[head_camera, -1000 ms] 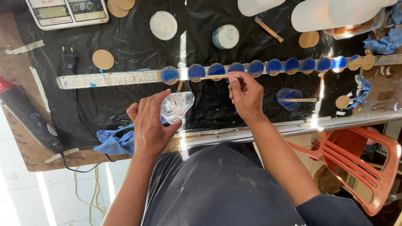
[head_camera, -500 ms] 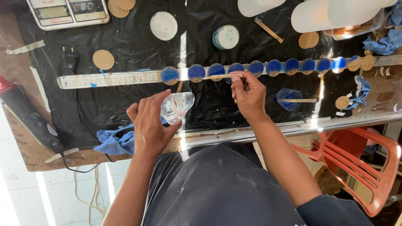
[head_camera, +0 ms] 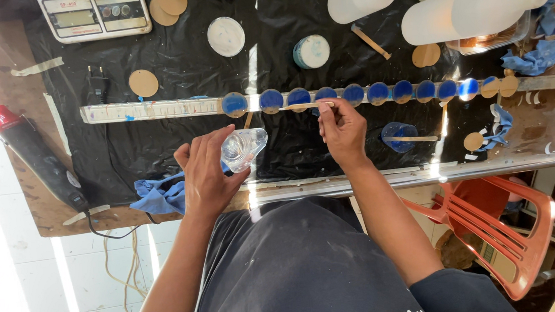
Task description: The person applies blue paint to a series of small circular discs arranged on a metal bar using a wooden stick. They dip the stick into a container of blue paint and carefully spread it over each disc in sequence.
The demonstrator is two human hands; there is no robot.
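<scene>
L hand (head_camera: 206, 176) is grasping a small clear cup (head_camera: 243, 148), tilted, above the worktop (head_camera: 154, 147) w/ black sheet; R hand (head_camera: 343, 133) is pinching a thin wooden stick (head_camera: 310, 106), its tip lying at the row of blue discs (head_camera: 353, 94) just beyond; blue cloth (head_camera: 159, 196) is lying near L wrist.

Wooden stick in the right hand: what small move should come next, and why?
Probably a short stroke of the wooden stick over the blue disc beneath it. The right hand holds it flat across the row of discs on the long strip, while the left hand holds a clear cup just short of the row.
</scene>
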